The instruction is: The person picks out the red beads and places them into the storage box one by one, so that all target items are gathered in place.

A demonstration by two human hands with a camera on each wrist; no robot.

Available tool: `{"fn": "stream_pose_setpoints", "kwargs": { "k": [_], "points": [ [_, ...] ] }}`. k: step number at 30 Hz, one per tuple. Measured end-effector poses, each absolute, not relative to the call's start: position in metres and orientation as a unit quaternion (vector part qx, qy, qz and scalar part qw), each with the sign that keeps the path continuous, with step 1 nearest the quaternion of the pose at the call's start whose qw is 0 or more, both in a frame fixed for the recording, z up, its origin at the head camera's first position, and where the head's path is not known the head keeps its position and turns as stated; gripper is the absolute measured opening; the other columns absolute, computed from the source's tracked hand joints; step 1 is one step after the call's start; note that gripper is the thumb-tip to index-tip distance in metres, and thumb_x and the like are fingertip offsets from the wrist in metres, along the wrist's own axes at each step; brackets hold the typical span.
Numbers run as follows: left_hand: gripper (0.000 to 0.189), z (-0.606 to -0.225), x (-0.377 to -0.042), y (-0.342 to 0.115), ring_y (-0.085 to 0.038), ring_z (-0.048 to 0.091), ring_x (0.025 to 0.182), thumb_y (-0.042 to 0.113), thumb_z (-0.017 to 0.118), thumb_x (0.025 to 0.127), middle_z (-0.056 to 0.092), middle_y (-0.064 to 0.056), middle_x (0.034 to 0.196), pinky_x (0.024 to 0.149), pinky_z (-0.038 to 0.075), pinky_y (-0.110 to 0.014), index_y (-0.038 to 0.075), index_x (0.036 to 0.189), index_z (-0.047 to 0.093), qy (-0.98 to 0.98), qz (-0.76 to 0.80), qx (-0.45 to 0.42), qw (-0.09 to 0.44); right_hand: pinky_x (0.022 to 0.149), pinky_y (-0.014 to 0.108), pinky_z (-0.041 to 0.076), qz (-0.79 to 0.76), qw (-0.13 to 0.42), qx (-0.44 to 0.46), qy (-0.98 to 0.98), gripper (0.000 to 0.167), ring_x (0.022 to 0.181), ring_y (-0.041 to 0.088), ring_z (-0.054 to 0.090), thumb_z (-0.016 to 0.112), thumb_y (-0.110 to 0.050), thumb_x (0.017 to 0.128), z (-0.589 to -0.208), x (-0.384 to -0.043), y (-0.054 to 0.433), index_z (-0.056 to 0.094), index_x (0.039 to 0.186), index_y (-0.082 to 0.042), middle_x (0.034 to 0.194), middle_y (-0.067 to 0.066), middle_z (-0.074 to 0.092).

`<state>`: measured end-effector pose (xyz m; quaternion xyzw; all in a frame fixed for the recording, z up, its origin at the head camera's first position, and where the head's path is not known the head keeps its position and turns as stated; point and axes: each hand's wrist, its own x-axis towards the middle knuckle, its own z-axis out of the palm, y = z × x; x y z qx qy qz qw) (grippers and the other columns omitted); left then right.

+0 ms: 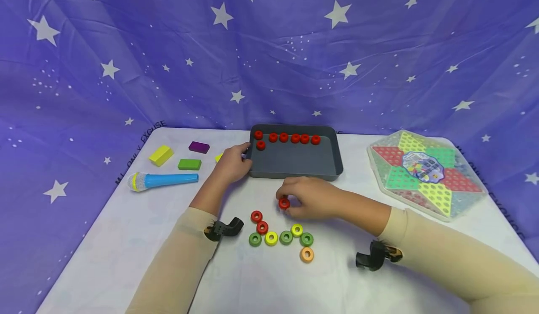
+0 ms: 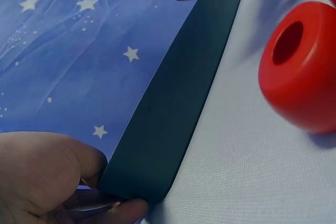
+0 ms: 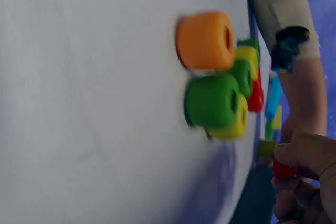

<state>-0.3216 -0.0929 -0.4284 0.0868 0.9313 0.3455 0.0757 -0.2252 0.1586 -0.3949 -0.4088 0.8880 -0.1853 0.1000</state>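
Observation:
My right hand (image 1: 315, 198) pinches a red ring-shaped bead (image 1: 284, 208) between thumb and fingers, just in front of a dark grey tray (image 1: 296, 158). The same pinch shows in the right wrist view, where the red bead (image 3: 284, 170) is partly hidden by fingers. At the tray's left side, my left hand (image 1: 233, 165) holds the edge; thumb and fingers clasp a corner in the left wrist view. Several red beads (image 1: 284, 137) lie inside the tray, mostly in a row along its back wall. Two red beads (image 1: 262, 228) sit on the white cloth nearer me.
Green beads (image 1: 255, 239), yellow beads (image 1: 271, 238) and an orange bead (image 1: 307, 255) lie in front. Left are a toy microphone (image 1: 170, 179) and yellow (image 1: 161, 155), green (image 1: 189, 164) and purple blocks (image 1: 199, 147). A star-patterned game board (image 1: 425, 173) lies right.

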Motion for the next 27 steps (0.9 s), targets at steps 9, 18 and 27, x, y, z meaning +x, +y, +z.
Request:
{"fn": "stream_pose_setpoints", "kwargs": {
  "k": [9, 18, 27],
  "points": [
    [0.063, -0.429, -0.320, -0.097, -0.029, 0.057, 0.129, 0.010, 0.055, 0.091, 0.055, -0.014, 0.148, 0.109, 0.046, -0.047, 0.007, 0.153, 0.045, 0.931, 0.349, 0.088, 0.067, 0.064, 0.027, 0.051, -0.189, 0.080, -0.407, 0.890, 0.033, 0.066, 0.007, 0.054, 0.072, -0.017, 0.084, -0.360, -0.259, 0.169, 0.072, 0.116, -0.023, 0.104, -0.010, 0.064],
    [0.062, -0.426, -0.319, -0.097, -0.029, 0.061, 0.114, 0.009, 0.055, 0.092, 0.058, -0.016, 0.142, 0.101, 0.051, -0.048, 0.008, 0.153, 0.044, 0.931, 0.349, 0.075, 0.074, 0.070, 0.034, 0.052, -0.239, 0.122, -0.370, 0.889, 0.033, 0.075, 0.019, 0.056, 0.072, -0.015, 0.089, -0.345, -0.326, 0.161, 0.070, 0.122, -0.016, 0.111, 0.000, 0.065],
    [0.062, -0.424, -0.319, -0.093, -0.030, 0.059, 0.121, 0.008, 0.054, 0.092, 0.057, -0.016, 0.143, 0.105, 0.048, -0.048, 0.008, 0.153, 0.042, 0.933, 0.339, 0.083, 0.089, 0.086, 0.039, 0.053, -0.246, 0.157, -0.322, 0.901, 0.038, 0.092, 0.025, 0.057, 0.071, -0.015, 0.090, -0.368, -0.384, 0.153, 0.067, 0.128, -0.011, 0.124, 0.007, 0.066]
  ]
}}
